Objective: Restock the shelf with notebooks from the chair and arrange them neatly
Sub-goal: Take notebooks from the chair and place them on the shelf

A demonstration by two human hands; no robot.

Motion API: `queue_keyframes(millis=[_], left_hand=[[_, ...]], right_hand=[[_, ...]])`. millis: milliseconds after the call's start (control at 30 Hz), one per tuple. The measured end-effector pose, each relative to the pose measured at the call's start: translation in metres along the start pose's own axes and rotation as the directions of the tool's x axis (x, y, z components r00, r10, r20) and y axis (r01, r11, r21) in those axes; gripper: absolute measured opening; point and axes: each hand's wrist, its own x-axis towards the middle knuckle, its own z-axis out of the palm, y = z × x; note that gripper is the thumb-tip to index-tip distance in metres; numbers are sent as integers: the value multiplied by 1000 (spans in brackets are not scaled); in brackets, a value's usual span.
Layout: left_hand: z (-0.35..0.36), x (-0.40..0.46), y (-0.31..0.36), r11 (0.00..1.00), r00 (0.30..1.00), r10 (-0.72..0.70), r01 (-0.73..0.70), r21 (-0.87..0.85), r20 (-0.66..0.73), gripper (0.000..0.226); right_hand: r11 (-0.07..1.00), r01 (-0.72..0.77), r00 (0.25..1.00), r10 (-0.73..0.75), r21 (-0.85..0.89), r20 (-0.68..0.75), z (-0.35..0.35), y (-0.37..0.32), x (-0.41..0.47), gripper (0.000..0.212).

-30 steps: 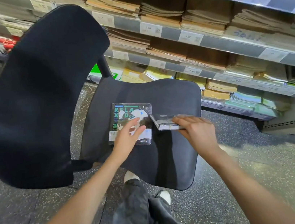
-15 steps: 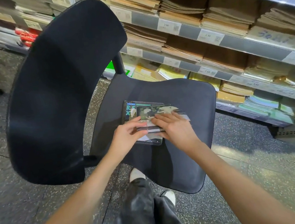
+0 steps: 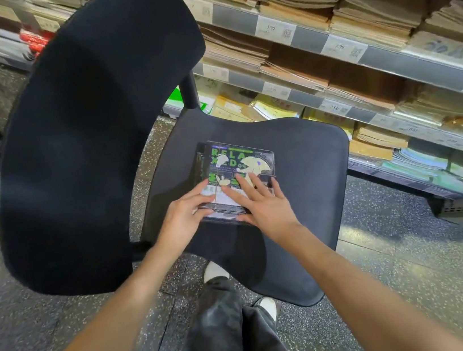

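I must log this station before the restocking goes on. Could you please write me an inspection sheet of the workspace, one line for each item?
Surface: black chair seat, bare around the stack.
Job's things: notebooks in clear wrap, stacked flat on the seat, dark cover with green print on top.
Clutter: nothing seen on the seat besides the stack.
Grippers: left hand holds the stack's near left corner, fingers on top; right hand lies on the cover with spread fingers, thumb at the near edge.
Cables: nothing seen.
Surroundings: shelf behind the chair, filled with brown paper goods and price tags; speckled floor; the person's dark trousers and white shoes below the seat.
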Motion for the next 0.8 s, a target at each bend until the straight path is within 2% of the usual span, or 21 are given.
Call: queue_keyframes(millis=[67,133,200,267,333,433,667,800], left_hand=[[4,-7,-15,996,997,-82,81,47,11,35],[9,-14,-24,985,985,-164,161,62,48,47],[9,-20,-25,960,971,-208,179,215,121,56],[8,-21,-20,888,953,-245,148,435,177,59],[7,-18,-11,814,945,-257,100,572,201,58],[5,-12,3,755,933,-279,68,652,225,58],[-10,18,64,738,953,-157,-61,672,260,51],[-27,41,113,733,961,-86,-117,670,262,49]], right_hand=[[999,22,986,-16,-35,168,2,4,6,70],[998,9,962,7,-57,271,1,9,6,68],[998,17,950,4,-64,311,3,14,5,68],[997,19,944,6,-74,329,0,17,4,64],[998,1,939,20,-63,343,-7,17,3,61],[998,-51,937,55,-20,345,-18,18,-2,62],[991,-136,939,129,1,319,-76,22,-12,58],[958,-229,959,190,176,211,-121,26,-19,52]])
